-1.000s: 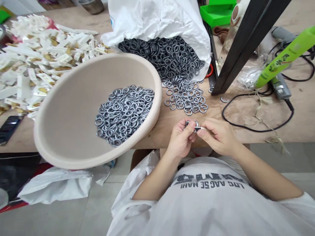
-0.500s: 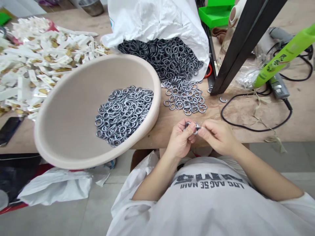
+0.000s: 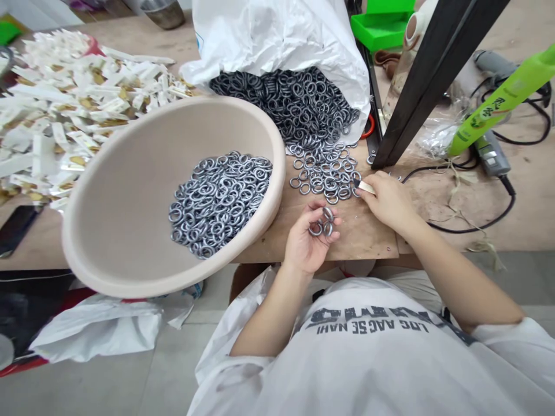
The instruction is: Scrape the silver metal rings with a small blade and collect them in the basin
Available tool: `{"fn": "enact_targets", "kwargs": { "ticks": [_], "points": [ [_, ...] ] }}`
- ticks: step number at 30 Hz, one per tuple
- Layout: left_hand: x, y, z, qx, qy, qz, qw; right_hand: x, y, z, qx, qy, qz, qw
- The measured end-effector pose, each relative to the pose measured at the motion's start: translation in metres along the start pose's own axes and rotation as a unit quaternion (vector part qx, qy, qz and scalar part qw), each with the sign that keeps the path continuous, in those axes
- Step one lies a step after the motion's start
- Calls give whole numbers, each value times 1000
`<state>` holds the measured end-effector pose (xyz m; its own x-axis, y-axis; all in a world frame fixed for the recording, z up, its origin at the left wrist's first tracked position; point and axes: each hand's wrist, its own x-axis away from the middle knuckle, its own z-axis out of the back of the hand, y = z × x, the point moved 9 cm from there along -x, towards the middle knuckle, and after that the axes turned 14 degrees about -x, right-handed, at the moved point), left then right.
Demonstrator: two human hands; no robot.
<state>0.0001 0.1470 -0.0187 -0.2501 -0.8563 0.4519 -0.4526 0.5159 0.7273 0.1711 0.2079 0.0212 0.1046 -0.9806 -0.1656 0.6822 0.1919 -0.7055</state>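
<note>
My left hand is curled in front of me, shut on a few linked grey metal rings. My right hand rests on the wooden tabletop and grips a small tool with a pale handle. Its dark tip is at the edge of a loose spread of metal rings. More rings lie in a beige plastic basin to my left. A dark heap of rings spills from a white plastic sack.
A large pile of white tags with gold parts lies at the far left. A black metal post rises at the right. Near it are a green tube, a power tool, a black cable and a green tray.
My hands have come apart. My right hand has moved forward and right to the loose rings with the tool, and my left hand has dropped lower, still holding rings.
</note>
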Motion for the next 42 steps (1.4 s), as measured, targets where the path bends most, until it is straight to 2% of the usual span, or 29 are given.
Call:
{"fn": "enact_targets", "kwargs": {
  "ticks": [2,3,5,7,8,10,13,15,18,22,25,27,28,31,33,35,42],
  "points": [
    [0,0,-2,-8,11,-8,1000,6,0,4,-129,17,-17,991],
    [0,0,-3,-25,19,-23,999,10,-1,2,-212,4,-35,977],
    [-1,2,-6,-84,34,-71,993,21,-10,-8,-369,-60,-77,924],
    [-1,2,-11,-156,36,-121,980,32,-25,-16,-452,-116,-100,879],
    [-1,2,-14,-183,34,-138,973,36,-32,-18,-470,-124,-103,868],
    [-1,0,-19,-207,29,-162,965,40,-40,-19,-492,-94,-104,859],
    [1,-1,-24,-200,31,-177,963,45,-42,-25,-523,-17,-110,845],
    [4,1,-26,-204,38,-183,961,48,-40,-25,-515,30,-102,851],
    [8,5,-26,-217,48,-196,955,50,-41,-13,-465,60,-47,882],
    [8,0,-27,-200,18,-180,963,47,-53,0,-409,-4,35,912],
    [8,-6,-29,-163,5,-155,974,46,-51,-5,-450,-37,5,892],
    [9,-7,-31,-145,4,-143,979,46,-47,-9,-483,-36,-21,875],
    [9,-7,-32,-140,3,-138,981,47,-47,-8,-483,-28,-20,875],
    [10,-2,-35,-122,-3,-137,983,50,-52,3,-416,-16,31,909],
    [10,2,-35,-109,-5,-142,984,55,-60,6,-329,-43,74,940],
    [10,2,-34,-102,-7,-141,985,60,-68,5,-252,-74,106,959],
    [9,-2,-35,-91,-5,-135,987,66,-78,4,-192,-86,138,968]
  ]
}}
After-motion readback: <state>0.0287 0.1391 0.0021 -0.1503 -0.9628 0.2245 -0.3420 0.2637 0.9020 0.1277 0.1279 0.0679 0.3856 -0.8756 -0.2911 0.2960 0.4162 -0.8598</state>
